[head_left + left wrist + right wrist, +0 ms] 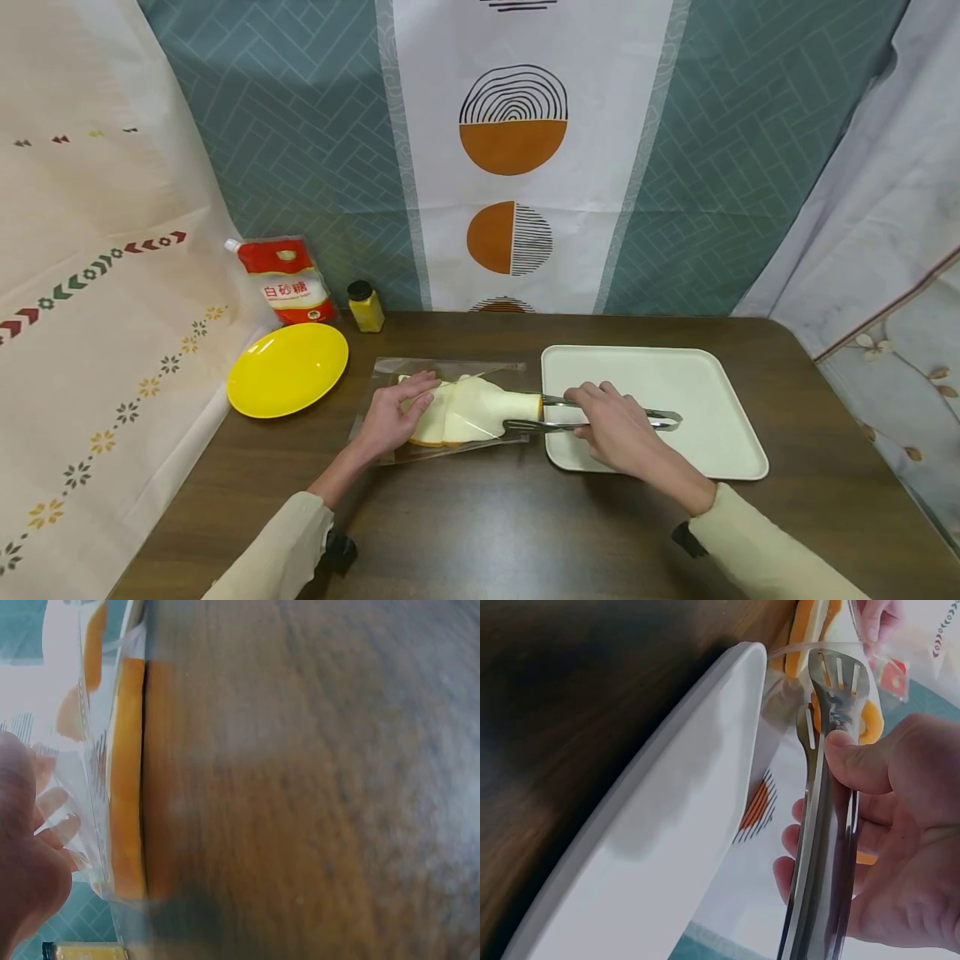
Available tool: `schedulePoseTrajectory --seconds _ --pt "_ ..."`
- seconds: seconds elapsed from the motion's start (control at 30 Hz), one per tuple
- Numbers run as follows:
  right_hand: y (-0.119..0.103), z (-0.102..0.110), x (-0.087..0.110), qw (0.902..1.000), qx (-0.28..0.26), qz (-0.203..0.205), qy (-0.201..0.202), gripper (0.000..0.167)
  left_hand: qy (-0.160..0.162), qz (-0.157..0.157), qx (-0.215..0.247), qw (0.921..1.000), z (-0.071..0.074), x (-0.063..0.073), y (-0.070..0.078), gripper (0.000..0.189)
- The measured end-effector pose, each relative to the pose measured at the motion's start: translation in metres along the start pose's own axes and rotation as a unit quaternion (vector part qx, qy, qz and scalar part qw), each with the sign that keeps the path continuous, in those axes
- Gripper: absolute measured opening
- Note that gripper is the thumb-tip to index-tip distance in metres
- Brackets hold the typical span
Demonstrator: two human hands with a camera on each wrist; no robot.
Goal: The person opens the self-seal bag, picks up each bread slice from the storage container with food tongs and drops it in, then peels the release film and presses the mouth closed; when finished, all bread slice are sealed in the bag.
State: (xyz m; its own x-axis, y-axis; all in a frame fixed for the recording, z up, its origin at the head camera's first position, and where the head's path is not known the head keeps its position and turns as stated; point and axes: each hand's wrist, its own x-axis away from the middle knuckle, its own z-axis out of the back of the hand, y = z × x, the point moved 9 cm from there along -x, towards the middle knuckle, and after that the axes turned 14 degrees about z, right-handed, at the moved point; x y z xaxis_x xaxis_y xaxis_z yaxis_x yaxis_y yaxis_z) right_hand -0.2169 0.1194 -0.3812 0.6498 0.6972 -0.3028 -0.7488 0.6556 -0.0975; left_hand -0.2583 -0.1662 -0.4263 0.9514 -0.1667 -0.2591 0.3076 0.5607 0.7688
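Note:
Pale bread slices [476, 412] with orange-brown crusts lie in a clear plastic bag [393, 367] on the table. My left hand [393, 414] is over the bag's left part and holds its film, fingers a little bent; the film partly blurs the fingertips in the left wrist view. My right hand [615, 429] grips metal tongs [829, 795] with the thumb along one arm. Their slotted tips reach left to the bag's right end, one on each side of a bread slice, whose near end looks narrowed and bent up.
Under the right hand is a white tray [697, 417], just right of the bag. A yellow plate [288, 371] lies at the left. Behind it stand a red and white sugar pouch [288, 279] and a small yellow jar [366, 310] with a black lid. Curtains line the table's back.

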Motion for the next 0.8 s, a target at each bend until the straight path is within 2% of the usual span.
schedulePoseTrajectory --seconds 0.47,0.8 --pt "-0.009 -0.019 -0.026 0.9997 -0.016 0.004 -0.021 0.046 0.008 -0.025 0.000 0.9997 0.001 0.001 0.004 0.028" --pt "-0.015 -0.028 -0.038 0.9986 -0.030 -0.010 -0.043 0.045 0.011 -0.036 -0.005 0.9993 0.001 0.000 0.006 0.027"
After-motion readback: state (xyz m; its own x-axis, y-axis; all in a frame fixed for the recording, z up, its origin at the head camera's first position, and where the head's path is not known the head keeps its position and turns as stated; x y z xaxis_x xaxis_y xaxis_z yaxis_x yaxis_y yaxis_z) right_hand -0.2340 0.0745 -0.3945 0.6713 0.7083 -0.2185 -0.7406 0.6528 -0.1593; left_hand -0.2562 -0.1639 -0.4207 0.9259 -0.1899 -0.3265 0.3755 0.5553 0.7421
